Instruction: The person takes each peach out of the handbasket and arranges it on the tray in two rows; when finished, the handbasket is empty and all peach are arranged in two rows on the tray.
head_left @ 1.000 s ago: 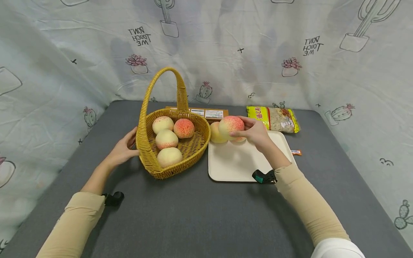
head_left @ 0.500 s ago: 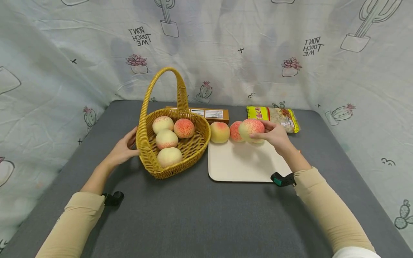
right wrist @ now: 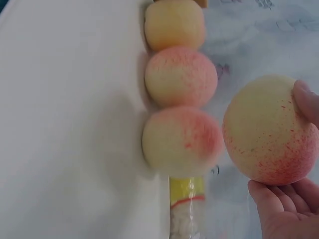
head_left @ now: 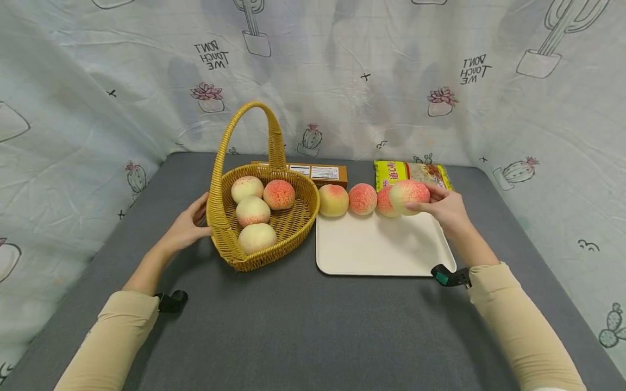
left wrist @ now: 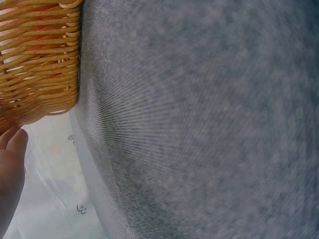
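Note:
A yellow wicker basket (head_left: 287, 245) with a tall handle stands left of centre, several peaches (head_left: 252, 210) inside. My left hand (head_left: 183, 230) rests against its left end, thumb and fingers spread; in the left wrist view the fingertips (left wrist: 19, 142) touch the weave. With thumb and fingers, my right hand (head_left: 451, 210) holds a pink-and-cream peach (head_left: 409, 196) above the back right of a cream tray (head_left: 376, 247). Along the tray's back edge sit three more peaches in a row: a yellowish one (head_left: 333, 201), a red one (head_left: 363, 199) and one (head_left: 386, 202) partly hidden by the held peach.
Behind the tray lies a yellow-and-clear food packet (head_left: 393, 171), partly covered by the right hand. A flat brown box (head_left: 325, 172) with white labels lies behind the basket. The grey tabletop (head_left: 303, 326) extends in front, and a cactus-print cloth (head_left: 332, 81) hangs behind.
My right hand has moved right along the tray's back edge with the peach, uncovering the row of peaches behind it. The left hand and basket have stayed put.

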The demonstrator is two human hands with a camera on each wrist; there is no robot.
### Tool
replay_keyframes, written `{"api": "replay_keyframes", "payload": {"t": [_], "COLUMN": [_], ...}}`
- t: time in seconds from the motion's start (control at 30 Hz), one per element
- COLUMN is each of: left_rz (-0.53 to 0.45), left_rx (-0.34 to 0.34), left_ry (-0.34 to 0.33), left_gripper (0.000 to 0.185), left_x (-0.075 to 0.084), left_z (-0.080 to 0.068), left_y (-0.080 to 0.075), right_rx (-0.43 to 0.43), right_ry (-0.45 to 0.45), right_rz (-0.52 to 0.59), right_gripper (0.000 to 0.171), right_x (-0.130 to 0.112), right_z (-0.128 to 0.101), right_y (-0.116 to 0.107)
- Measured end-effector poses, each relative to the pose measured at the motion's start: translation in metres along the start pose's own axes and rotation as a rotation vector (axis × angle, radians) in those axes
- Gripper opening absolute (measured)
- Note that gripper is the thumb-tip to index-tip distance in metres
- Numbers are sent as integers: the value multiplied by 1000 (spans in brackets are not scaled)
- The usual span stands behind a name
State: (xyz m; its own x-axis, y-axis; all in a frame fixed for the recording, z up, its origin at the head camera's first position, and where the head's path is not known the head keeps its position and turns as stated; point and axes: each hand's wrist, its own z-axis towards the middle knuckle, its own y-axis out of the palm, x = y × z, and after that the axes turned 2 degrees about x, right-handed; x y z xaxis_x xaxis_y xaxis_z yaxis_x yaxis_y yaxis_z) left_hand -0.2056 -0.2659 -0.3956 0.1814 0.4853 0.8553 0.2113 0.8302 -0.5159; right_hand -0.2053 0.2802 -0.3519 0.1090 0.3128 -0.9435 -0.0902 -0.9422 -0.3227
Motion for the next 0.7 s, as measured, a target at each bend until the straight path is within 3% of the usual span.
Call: {"api": "replay_keyframes", "payload": {"t": [0.2, 0.43, 0.7], "left_rz": [-9, -32, -19], "left_rx": [-1, -7, -9], "left_ry": [2, 13, 4], "left_gripper": [97, 96, 96], "left_x": [1, -1, 0], "left_z": [0, 0, -1], "left_y": [-1, -1, 0], "right_rx": [102, 179, 189], "right_ry": [43, 112, 88], "right_rz": [-44, -149, -387], "right_gripper": [92, 89, 87], "right_x": [9, 21, 35], "right_z": [9, 20, 32], "right_y": [-16, -22, -25]}}
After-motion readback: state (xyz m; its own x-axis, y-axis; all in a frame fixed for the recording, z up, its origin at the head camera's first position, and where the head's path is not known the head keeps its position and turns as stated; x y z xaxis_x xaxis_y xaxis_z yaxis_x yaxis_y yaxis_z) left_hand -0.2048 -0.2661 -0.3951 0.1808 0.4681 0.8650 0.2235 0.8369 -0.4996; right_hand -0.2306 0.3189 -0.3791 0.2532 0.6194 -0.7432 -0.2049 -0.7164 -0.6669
